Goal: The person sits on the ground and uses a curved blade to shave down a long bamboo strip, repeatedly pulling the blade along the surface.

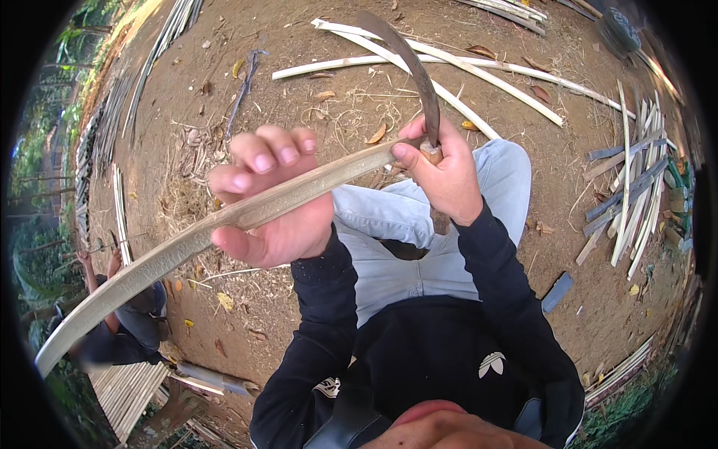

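A long split bamboo strip (277,202) runs from my right hand across my left palm and out to the far left. My left hand (278,194) is open beneath it, fingers spread and raised off the strip, the thumb along its lower edge. My right hand (449,176) is closed around the wooden handle of a sickle (420,78), its dark curved blade pointing up and away. The same hand's thumb presses on the strip's near end, beside the base of the blade. Part of the handle is hidden by my fingers.
Pale bamboo strips (479,69) lie crossed on the dirt ahead. At the right is a pile of split pieces (636,187), with a grey flat piece (557,292) nearer. Another person (138,314) sits at the left, by a bundle of sticks (131,393).
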Motion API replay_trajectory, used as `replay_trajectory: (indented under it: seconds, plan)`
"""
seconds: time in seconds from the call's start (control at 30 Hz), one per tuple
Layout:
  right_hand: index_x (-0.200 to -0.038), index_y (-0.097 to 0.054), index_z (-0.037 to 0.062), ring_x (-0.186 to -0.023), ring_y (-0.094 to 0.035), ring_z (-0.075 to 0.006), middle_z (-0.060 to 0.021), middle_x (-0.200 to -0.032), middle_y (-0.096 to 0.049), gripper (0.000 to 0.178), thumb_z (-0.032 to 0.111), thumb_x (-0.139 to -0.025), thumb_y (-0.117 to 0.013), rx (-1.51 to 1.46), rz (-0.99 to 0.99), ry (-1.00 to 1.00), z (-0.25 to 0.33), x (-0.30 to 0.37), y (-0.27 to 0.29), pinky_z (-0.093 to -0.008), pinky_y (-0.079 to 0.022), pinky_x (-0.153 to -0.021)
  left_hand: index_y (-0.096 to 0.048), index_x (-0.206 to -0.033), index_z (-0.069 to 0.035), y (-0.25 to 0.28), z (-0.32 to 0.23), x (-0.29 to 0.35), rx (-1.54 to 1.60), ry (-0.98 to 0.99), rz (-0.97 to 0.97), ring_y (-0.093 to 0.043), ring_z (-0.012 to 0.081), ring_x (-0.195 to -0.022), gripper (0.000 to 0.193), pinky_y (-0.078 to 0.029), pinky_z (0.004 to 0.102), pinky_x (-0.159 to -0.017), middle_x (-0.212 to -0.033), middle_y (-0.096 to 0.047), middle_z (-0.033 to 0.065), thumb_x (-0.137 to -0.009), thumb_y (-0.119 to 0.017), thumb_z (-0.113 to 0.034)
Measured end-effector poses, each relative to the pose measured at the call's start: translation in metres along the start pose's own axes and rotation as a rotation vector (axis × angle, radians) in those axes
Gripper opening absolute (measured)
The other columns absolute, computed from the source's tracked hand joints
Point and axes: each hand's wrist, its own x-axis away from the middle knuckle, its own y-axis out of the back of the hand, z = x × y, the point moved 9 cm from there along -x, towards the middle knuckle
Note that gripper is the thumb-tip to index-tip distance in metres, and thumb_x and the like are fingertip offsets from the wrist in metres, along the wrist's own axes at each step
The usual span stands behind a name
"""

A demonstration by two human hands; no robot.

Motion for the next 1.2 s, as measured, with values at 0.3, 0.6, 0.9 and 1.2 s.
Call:
replay_trajectory:
  seconds: [0.3, 0.6, 0.9, 1.2]
  plan:
    - [-0.087, -0.057, 0.0008, -0.072, -0.062, -0.0266, -0.0109, -0.081, -0.058, 0.033, 0.029, -0.081, -0.072, 0.362, -0.134, 0.290, 0.039, -0.001, 0.003, -0.0349, -0.049, -0.063, -0.036, -0.064, -0.014, 0.031, -0.047, -0.012, 0.114, -0.132, -0.025, -0.022, 0.0086, -0.041, 0.057, -0.019, 0.0256, -0.042, -0.049, -0.025, -0.0041, -0.090, -0.038, -0.064]
    - [-0.080, -0.056, 0.0030, -0.059, -0.057, -0.0346, -0.0126, -0.064, -0.053, 0.049, 0.048, -0.095, -0.042, 0.085, 0.397, 0.298, 0.039, 0.037, -0.053, -0.0386, -0.046, -0.053, -0.038, -0.061, -0.013, 0.000, -0.051, -0.002, -0.179, -0.309, 0.026, -0.019, 0.0082, -0.042, 0.063, -0.016, 0.0248, -0.042, -0.048, -0.024, -0.0036, -0.088, -0.034, -0.070]
    - [-0.074, -0.048, 0.0001, -0.051, -0.048, -0.0286, -0.0109, -0.058, -0.044, 0.060, 0.054, -0.095, -0.032, 0.077, 0.211, 0.155, 0.029, 0.048, -0.038, -0.0358, -0.037, -0.049, -0.039, -0.066, -0.011, -0.002, 0.011, -0.023, 0.069, -0.034, 0.073, -0.023, 0.0100, -0.041, 0.062, -0.020, 0.0262, -0.040, -0.048, -0.029, -0.0012, -0.091, -0.027, -0.067]
    - [-0.075, -0.053, 0.0026, -0.060, -0.053, -0.0396, -0.0162, -0.064, -0.050, 0.034, 0.030, -0.093, -0.046, 0.114, 0.205, 0.223, 0.037, 0.054, -0.016, -0.0406, -0.043, -0.051, -0.040, -0.062, -0.014, -0.016, 0.020, -0.012, 0.022, 0.006, 0.017, -0.023, 0.0087, -0.042, 0.060, -0.020, 0.0247, -0.043, -0.050, -0.029, -0.0032, -0.088, -0.038, -0.068]
